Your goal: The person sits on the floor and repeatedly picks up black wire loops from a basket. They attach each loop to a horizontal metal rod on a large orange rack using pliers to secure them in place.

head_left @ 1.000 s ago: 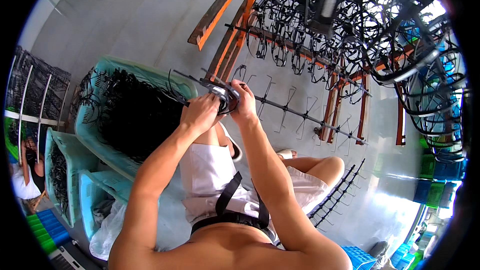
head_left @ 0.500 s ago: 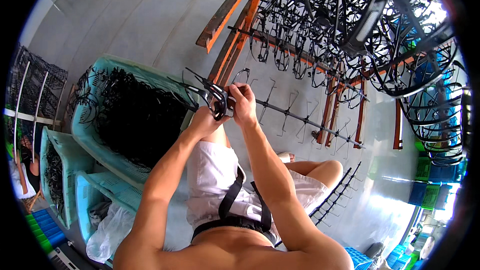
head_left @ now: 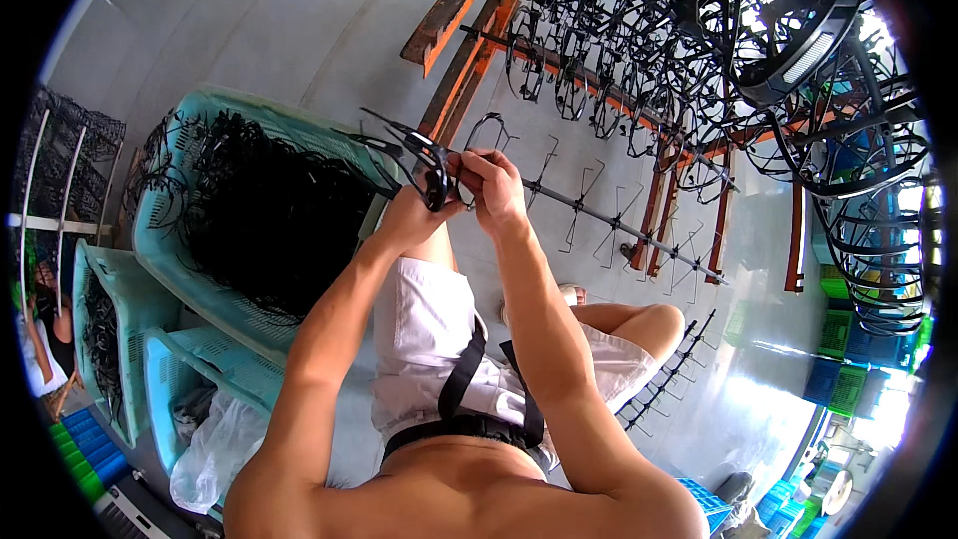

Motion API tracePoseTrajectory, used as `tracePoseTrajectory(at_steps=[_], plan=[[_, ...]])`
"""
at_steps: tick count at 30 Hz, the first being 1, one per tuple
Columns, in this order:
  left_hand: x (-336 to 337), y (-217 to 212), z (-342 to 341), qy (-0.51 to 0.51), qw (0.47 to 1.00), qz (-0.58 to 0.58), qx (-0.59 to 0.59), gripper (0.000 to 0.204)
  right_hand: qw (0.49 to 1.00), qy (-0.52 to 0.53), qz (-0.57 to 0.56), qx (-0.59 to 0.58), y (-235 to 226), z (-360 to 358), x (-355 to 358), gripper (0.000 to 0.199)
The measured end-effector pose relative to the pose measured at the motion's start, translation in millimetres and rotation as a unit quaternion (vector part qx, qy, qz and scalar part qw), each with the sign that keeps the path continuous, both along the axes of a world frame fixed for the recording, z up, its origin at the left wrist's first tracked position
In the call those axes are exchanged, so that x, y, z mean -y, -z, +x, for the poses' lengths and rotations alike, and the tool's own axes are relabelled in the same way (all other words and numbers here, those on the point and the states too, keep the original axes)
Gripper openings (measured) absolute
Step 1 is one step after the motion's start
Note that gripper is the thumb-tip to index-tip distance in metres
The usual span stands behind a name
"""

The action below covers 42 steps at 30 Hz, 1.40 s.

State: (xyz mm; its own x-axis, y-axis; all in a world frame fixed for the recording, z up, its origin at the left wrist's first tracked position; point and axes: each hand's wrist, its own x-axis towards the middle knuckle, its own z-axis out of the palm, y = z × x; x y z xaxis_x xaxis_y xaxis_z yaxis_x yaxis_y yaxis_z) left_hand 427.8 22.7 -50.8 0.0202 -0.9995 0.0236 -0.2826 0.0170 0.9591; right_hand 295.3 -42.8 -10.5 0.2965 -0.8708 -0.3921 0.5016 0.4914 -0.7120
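My left hand [head_left: 411, 219] is closed around several black looped plastic frames [head_left: 427, 162], whose thin arms stick out toward the upper left. Beside it my right hand [head_left: 495, 187] is also closed, its fingers bent inward close to the frames. What it pinches is mostly hidden by the fingers. Just above the right hand, a slim black loop [head_left: 488, 128] rises near the end of a grey rod [head_left: 609, 222] fitted with bent wire hooks. Both hands meet above my left knee.
At left stands a teal crate [head_left: 190, 279] heaped with black parts [head_left: 274, 220], smaller crates beside it. An orange-brown metal rack [head_left: 469, 70] stands ahead. Many black frames [head_left: 639, 50] hang at upper right. A second hooked rod [head_left: 667, 374] lies on the floor at right.
The right hand has turned slightly, its fingers folding further in, and the slim loop above it shows more. The left hand keeps hold of the frames. The whole view has shifted a little.
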Motion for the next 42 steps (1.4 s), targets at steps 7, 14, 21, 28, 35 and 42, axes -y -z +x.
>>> tracePoseTrajectory(at_steps=[7,14,21,28,35,42], plan=[[8.5,7.8,2.7,0.018,0.990,0.013,-0.140,0.050,0.999,-0.029,0.023,0.018,-13.1,-0.6,2.2,0.013],[15.4,-2.2,-7.9,-0.008,0.992,-0.024,-0.125,0.051,0.998,-0.023,0.037,0.039,-11.2,-4.6,11.4,0.013],[-5.0,-13.2,-2.0,0.068,0.987,0.013,0.145,0.037,0.998,-0.043,0.023,0.040,-3.4,-8.4,13.4,0.013],[-1.7,23.0,-4.7,-0.019,0.979,-0.158,0.129,0.039,0.997,-0.022,0.031,0.063,-4.2,-3.5,4.7,0.013],[0.8,11.3,-6.8,-0.037,0.994,-0.083,0.068,0.036,0.996,-0.032,0.055,0.060,-16.3,-2.8,-1.4,0.014],[2.4,-21.9,-15.9,-0.031,0.998,-0.041,-0.032,0.037,0.997,-0.033,0.052,0.051,-15.2,-7.1,4.0,0.017]])
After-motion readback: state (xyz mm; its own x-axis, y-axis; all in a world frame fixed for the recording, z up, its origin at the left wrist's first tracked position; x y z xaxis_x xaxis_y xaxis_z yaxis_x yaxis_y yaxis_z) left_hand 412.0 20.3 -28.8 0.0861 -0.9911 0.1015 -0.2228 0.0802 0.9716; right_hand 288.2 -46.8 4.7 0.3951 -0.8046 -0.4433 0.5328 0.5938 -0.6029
